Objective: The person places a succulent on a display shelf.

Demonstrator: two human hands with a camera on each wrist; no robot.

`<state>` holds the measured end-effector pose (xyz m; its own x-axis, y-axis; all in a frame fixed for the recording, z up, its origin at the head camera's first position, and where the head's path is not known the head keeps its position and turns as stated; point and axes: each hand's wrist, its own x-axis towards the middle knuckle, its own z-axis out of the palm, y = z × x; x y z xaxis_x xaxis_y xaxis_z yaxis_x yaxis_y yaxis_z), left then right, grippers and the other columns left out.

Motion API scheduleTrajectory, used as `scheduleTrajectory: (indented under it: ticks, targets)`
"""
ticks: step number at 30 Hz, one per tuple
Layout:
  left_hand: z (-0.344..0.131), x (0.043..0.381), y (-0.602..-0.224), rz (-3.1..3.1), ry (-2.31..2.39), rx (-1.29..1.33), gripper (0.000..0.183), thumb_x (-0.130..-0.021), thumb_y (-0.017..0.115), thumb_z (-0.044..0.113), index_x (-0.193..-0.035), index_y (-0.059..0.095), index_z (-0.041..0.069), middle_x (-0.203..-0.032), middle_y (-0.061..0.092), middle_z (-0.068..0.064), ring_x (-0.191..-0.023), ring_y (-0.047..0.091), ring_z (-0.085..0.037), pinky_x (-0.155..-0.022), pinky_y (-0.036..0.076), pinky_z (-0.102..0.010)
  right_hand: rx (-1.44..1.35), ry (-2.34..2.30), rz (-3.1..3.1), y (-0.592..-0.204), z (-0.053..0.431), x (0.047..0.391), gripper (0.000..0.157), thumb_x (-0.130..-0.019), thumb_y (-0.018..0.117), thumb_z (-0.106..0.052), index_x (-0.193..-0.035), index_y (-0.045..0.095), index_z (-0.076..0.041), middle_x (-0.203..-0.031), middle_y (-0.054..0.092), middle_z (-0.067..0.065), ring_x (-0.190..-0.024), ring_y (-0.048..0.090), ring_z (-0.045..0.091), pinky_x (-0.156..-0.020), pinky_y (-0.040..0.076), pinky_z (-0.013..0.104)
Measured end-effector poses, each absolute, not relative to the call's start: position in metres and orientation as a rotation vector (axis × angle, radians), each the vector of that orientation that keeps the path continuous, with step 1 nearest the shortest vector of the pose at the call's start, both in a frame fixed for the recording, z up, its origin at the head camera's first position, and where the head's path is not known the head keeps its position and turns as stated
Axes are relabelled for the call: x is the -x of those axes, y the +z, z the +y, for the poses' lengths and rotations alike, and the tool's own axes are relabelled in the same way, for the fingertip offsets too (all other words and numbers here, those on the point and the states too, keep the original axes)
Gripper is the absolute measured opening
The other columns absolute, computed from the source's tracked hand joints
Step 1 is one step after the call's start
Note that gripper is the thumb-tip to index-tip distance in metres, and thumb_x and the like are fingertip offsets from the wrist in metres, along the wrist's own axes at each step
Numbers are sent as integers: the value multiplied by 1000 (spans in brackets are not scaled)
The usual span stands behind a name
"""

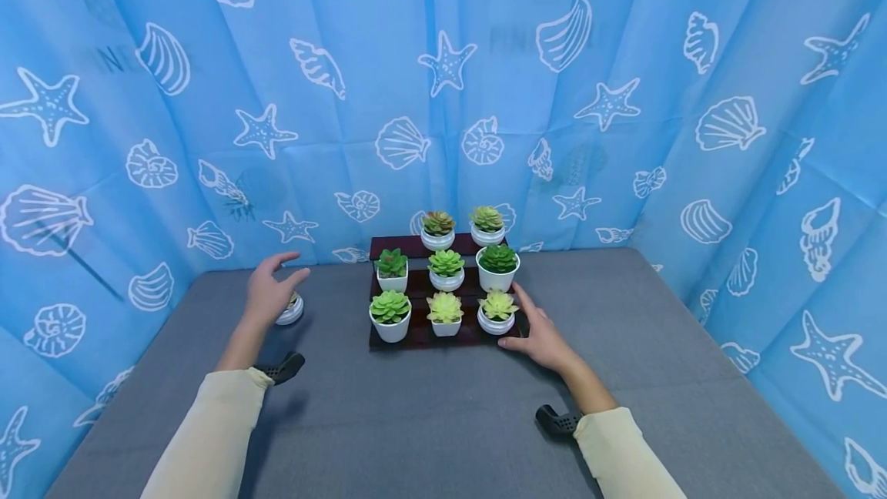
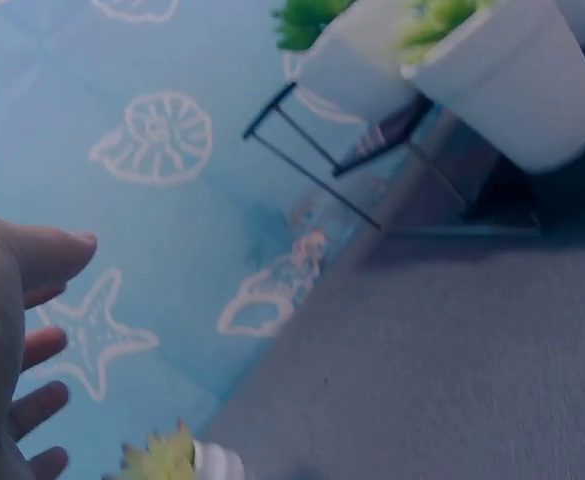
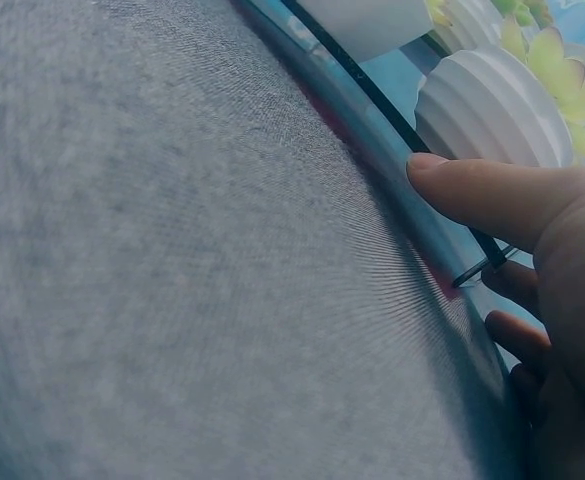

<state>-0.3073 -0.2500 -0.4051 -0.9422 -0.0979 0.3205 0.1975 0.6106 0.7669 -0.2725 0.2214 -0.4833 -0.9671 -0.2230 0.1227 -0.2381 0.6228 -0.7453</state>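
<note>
A dark three-tier plant stand [image 1: 443, 339] carries several small succulents in white pots. Two of them, including the red-tinged succulent [image 1: 438, 223], sit on the back tier, with bare shelf to their left. My right hand [image 1: 547, 339] grips the stand's front right corner; in the right wrist view the thumb [image 3: 472, 190] lies on the front edge, beside a ribbed white pot [image 3: 492, 105]. My left hand [image 1: 269, 291], fingers spread and holding nothing, hovers by another potted succulent [image 1: 291, 310] on the table, partly hidden behind it. That succulent [image 2: 162, 455] shows low in the left wrist view.
A grey cloth-covered table [image 1: 430, 422] lies under everything. Behind it and at both sides hangs a blue curtain [image 1: 443, 98] with white shell and starfish prints. Black wrist mounts [image 1: 557, 422] sit at both sleeve cuffs.
</note>
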Motion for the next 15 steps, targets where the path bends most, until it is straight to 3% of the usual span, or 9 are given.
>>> scheduleTrajectory:
  ticks: [15]
  targets:
    - [-273, 295, -437, -2448, -1410, -182, 83, -92, 64, 45, -155, 23, 9, -154, 28, -18, -141, 23, -38, -109, 24, -61, -407, 1301, -2816, -485, 222, 274, 105, -79, 82, -22, -157, 12, -14, -151, 32, 23, -132, 34, 43, -104, 28, 65]
